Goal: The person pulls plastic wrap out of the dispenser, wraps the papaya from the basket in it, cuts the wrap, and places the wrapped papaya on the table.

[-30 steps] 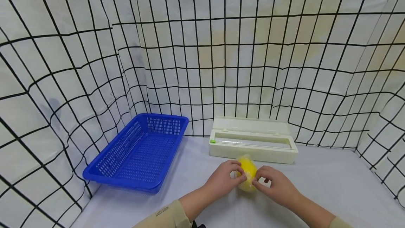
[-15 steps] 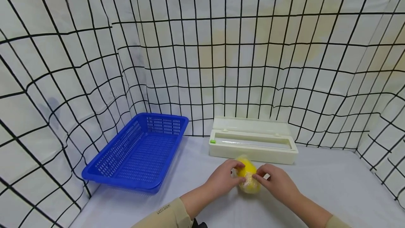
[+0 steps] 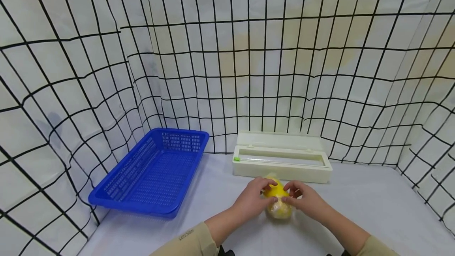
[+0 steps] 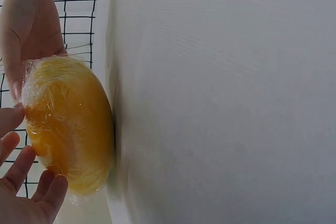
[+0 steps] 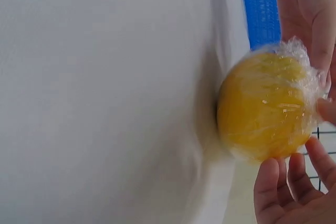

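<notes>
A round yellow fruit wrapped in clear cling film (image 3: 279, 204) sits on the white counter (image 3: 373, 212), resting on the surface between the two hands and just in front of the long cream plastic cling-film dispenser box (image 3: 282, 162). The left hand (image 3: 253, 200) cups the fruit from its left side, fingers curled over the top and pinching the wrap; in the left wrist view its fingertips (image 4: 21, 166) lie against the film-covered skin of the fruit (image 4: 68, 129). The right hand (image 3: 305, 199) grips from the right side, its fingers bent onto the upper part of the fruit, meeting the left hand's fingers near the top. In the right wrist view the fruit (image 5: 265, 107) touches the counter, with crinkled film gathered at its far end beside the right hand's fingers (image 5: 283, 187). A blue perforated plastic basket (image 3: 153, 171) stands on the counter well to the left of the hands, near the black-gridded white backdrop (image 3: 227, 50).
</notes>
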The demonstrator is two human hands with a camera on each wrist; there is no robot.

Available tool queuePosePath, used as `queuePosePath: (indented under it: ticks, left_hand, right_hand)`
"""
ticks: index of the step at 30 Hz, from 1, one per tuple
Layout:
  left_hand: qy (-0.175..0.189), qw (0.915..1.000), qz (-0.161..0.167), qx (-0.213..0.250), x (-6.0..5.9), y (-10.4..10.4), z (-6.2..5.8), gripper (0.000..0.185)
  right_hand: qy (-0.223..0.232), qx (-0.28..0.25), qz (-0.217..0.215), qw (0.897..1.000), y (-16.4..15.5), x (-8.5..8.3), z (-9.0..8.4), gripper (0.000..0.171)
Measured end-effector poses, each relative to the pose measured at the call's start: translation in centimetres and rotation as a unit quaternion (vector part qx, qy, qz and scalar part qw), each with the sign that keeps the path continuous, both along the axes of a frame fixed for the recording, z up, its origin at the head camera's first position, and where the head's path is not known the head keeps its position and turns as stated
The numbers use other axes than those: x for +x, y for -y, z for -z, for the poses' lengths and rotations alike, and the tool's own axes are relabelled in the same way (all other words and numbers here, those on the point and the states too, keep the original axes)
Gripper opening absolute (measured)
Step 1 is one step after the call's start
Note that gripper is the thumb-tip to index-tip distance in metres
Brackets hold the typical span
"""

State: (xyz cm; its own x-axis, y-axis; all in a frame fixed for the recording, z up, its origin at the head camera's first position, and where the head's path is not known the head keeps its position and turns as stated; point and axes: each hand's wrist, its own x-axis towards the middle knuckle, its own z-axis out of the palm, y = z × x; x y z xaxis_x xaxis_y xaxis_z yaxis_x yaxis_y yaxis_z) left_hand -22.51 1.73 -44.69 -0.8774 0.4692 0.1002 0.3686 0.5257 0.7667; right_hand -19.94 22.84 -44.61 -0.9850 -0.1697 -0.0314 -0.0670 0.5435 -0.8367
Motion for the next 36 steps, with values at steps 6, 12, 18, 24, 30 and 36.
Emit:
queuePosePath:
  ticks: [6, 12, 18, 24, 30, 36]
  left_hand:
    - [-0.009, 1.0000, 0.002, -0.001, 0.0, -0.3, 0.1, 0.041]
    - [-0.010, 0.9997, -0.002, -0.023, 0.5, -0.6, 0.1, 0.038]
    - [-0.018, 0.9991, -0.009, -0.038, 0.6, -0.8, 0.2, 0.038]
    - [-0.031, 0.9976, -0.012, -0.060, 0.5, -0.8, 0.1, 0.039]
    - [-0.051, 0.9960, -0.049, -0.055, 0.1, 0.5, 0.3, 0.037]
    - [-0.067, 0.9921, -0.035, -0.100, -1.1, 2.6, 0.6, 0.048]
  right_hand:
    - [0.012, -0.014, -0.006, 1.000, -0.3, -0.2, 0.2, 0.035]
    - [-0.004, 0.000, 0.004, 1.000, -0.3, -0.2, 0.5, 0.034]
    - [-0.004, -0.002, 0.015, 1.000, -0.3, -0.2, 0.7, 0.033]
    - [-0.013, 0.013, 0.029, 0.999, -0.3, -0.2, 0.8, 0.029]
    - [-0.041, 0.041, 0.012, 0.998, -0.8, -0.2, 0.6, 0.027]
    - [-0.061, 0.052, -0.026, 0.996, -1.3, -0.4, 0.4, 0.027]
